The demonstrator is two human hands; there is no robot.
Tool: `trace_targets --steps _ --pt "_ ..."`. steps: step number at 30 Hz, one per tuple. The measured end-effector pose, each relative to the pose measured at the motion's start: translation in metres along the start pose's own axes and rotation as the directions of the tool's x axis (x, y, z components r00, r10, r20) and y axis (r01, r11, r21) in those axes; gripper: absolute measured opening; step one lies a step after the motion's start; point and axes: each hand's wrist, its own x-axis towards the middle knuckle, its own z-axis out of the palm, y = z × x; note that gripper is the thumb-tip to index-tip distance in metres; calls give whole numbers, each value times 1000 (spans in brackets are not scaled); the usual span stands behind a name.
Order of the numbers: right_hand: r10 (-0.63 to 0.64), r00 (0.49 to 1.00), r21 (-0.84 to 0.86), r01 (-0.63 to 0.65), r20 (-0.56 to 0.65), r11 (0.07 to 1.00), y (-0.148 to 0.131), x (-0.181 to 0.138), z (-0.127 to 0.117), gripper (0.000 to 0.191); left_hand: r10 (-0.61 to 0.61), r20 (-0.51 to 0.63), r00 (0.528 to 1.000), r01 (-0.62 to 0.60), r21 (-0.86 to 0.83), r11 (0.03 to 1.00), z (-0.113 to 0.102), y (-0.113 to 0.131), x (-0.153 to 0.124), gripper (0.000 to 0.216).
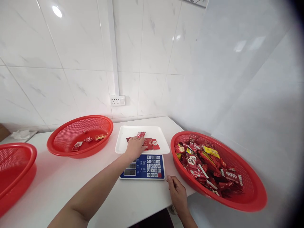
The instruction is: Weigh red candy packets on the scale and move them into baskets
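My left hand (pixel 136 148) reaches over the white tray (pixel 122 139) of a digital scale, its thumb apart from the fingers, touching small red snack packets (pixel 148 144). Several of these lie flat on the tray, and the hand covers part of the group. Below the tray is the scale's blue keypad panel (pixel 142 174); my forearm hides some of its left side. My right hand (pixel 177 191) is curled closed by the scale's lower right corner, with nothing showing in it. Close by on the right, a red basket (pixel 255 193) holds a heap of red and yellow packets (pixel 206 161).
Left of the scale stands a second red basket (pixel 59 139) with a few packets at its bottom. Another red basket (pixel 16 177) is cut off by the left edge. Behind the white table (pixel 78 186) is a tiled wall with a power socket (pixel 117 100).
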Motion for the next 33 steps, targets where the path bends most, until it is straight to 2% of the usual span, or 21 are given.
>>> trace_targets --steps 6,11,23,27,33 --pt "7 1000 -6 -7 11 1000 3 0 1 43 -9 -19 1000 10 20 1000 0 -3 2 24" --pt "24 999 -8 -24 23 1000 4 0 1 44 25 -13 1000 -25 -6 1000 -2 -1 -2 32" --pt "24 999 -5 -24 21 1000 5 -1 2 44 102 144 984 -91 -82 993 -13 -8 1 49" --pt "20 1000 0 -20 20 1000 7 -1 2 44 135 190 972 -119 -96 988 -15 -7 2 43" --pt "9 1000 4 -9 21 1000 6 -1 2 44 122 185 975 -105 -97 990 -13 -9 -2 41"
